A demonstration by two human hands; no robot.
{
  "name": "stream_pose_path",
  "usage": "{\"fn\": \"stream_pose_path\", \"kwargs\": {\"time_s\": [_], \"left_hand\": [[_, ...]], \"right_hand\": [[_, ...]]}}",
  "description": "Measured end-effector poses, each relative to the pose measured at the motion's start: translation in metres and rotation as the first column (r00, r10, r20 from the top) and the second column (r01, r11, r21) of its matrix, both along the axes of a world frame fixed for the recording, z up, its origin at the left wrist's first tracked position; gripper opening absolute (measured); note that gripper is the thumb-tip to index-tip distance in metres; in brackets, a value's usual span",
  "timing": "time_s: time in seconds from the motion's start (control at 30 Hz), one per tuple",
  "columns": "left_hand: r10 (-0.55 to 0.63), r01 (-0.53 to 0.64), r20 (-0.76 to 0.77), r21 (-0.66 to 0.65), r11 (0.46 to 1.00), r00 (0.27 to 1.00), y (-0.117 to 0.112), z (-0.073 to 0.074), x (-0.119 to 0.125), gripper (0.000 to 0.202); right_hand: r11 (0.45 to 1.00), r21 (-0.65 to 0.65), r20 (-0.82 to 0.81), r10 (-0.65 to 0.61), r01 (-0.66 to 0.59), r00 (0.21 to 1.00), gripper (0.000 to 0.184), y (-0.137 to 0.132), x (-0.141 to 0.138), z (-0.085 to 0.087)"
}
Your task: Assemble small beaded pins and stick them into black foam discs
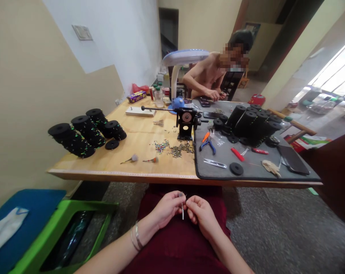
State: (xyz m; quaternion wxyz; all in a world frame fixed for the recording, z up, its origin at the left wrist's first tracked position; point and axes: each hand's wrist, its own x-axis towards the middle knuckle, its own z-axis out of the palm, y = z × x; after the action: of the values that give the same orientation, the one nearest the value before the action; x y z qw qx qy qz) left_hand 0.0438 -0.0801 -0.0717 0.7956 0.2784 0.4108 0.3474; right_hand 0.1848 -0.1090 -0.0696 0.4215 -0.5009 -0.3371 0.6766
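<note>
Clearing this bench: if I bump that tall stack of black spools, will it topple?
The tall stack of black spools would probably tip if pushed near the top, as it stands narrow for its height. Loose spools would likely roll on their round rims. It may separate easily, since the spools look piled, not joined.

The head view looks forward and down at the hands (pixel 168 209).

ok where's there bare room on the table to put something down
Bare wood shows on the table between the black spools and the hand winder, and along the front edge below the beads. The grey mat is crowded with spools and tools.
</note>
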Motion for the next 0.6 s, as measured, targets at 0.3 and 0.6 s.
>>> {"fn": "stream_pose_path", "kwargs": {"time_s": [0.3, 0.6], "left_hand": [[-0.100, 0.108, 0.116, -0.069, 0.992, 0.988, 0.0029, -0.0011, -0.0050, 0.022], [-0.102, 0.120, 0.191, -0.084, 0.989, 0.976, 0.0040, -0.0089, -0.0064, 0.019]], "right_hand": [[0.997, 0.001, -0.017, 0.082, -0.082, 0.997, 0.035, 0.0008, 0.0009, -0.0062], [0.998, -0.002, -0.040, 0.070, -0.071, 0.997, 0.034, 0.0005, 0.0002, -0.0028]]}}
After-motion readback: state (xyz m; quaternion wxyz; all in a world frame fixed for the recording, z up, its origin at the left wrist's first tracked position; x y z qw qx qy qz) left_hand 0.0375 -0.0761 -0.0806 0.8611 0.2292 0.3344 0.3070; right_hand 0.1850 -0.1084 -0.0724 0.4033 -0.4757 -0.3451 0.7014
